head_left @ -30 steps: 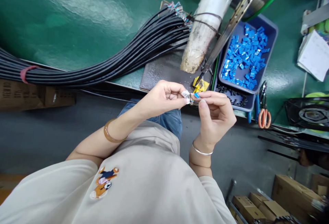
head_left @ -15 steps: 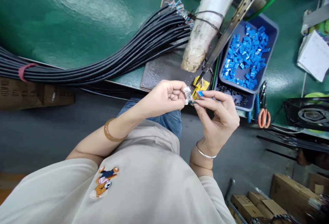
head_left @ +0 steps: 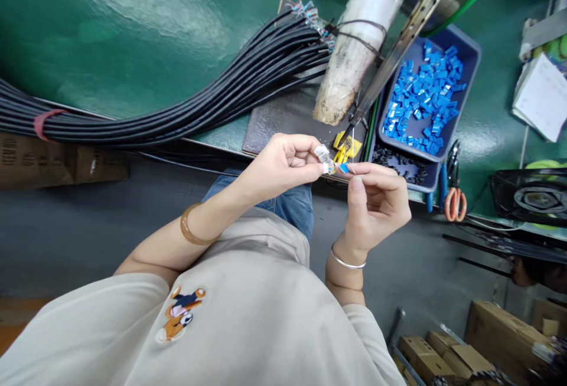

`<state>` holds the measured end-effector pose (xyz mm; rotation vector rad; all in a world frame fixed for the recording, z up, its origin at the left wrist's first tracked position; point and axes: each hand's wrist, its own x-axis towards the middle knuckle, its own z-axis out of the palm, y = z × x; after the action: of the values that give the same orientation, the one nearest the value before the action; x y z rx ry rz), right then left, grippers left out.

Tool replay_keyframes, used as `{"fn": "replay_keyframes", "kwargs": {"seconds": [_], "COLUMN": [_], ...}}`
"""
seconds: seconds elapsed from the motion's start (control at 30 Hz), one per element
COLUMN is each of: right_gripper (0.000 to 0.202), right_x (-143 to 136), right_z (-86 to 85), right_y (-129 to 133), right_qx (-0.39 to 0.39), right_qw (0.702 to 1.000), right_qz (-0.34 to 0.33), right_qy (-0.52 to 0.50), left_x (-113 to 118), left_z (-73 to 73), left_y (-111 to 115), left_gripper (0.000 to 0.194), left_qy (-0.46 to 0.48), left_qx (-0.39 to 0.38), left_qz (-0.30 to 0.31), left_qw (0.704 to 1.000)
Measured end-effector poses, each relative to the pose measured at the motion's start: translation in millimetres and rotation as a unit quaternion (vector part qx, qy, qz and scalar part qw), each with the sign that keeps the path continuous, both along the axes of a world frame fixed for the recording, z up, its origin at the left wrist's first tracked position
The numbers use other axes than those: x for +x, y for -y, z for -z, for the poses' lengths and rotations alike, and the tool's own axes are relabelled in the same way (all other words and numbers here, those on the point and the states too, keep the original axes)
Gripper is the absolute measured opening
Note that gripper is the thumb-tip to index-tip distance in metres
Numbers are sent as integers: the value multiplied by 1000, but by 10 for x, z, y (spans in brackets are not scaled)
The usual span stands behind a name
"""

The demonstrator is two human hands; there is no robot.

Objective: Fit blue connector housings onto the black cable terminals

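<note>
My left hand (head_left: 295,162) is closed, pinching a crumpled whitish, partly clear piece (head_left: 325,157) that sticks out past its fingertips. Close by on the right, a small blue connector (head_left: 344,168) sits at the fingertips of my right hand (head_left: 376,200), whose other fingers are curled in. Thin wires seem to run between the two hands, too fine to tell apart. Just beyond the fingertips are the yellow jaws of a tool (head_left: 343,151) and a yellow piece (head_left: 354,145) at the bench edge.
A thick bundle of black cables (head_left: 195,108) lies across the green bench (head_left: 146,26). A blue tray (head_left: 472,58) of blue connectors rests over a bin of black parts (head_left: 398,164). Orange-handled scissors (head_left: 455,203) lie to the right. A wrapped white tube (head_left: 358,43) and metal bar (head_left: 394,49) overhang the work.
My right thumb has drawn back toward the palm and the fingers have curled. The blue connector has come slightly lower, nearer the left hand's piece. My left hand has barely shifted.
</note>
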<state>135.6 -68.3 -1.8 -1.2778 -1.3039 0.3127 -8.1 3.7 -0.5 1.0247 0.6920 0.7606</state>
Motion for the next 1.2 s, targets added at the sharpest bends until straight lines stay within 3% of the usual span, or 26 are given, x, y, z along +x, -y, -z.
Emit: {"fn": "replay_keyframes", "kwargs": {"seconds": [1.2], "right_gripper": [11], "right_x": [12], "right_z": [-13], "right_y": [29], "right_qx": [4], "right_qw": [1000], "right_qz": [-21], "right_qy": [23], "left_x": [-15], "left_z": [39], "left_y": [1], "left_gripper": [8], "left_qy": [-15], "left_qx": [12], "left_qz": [-4], "left_qw": [1000]}}
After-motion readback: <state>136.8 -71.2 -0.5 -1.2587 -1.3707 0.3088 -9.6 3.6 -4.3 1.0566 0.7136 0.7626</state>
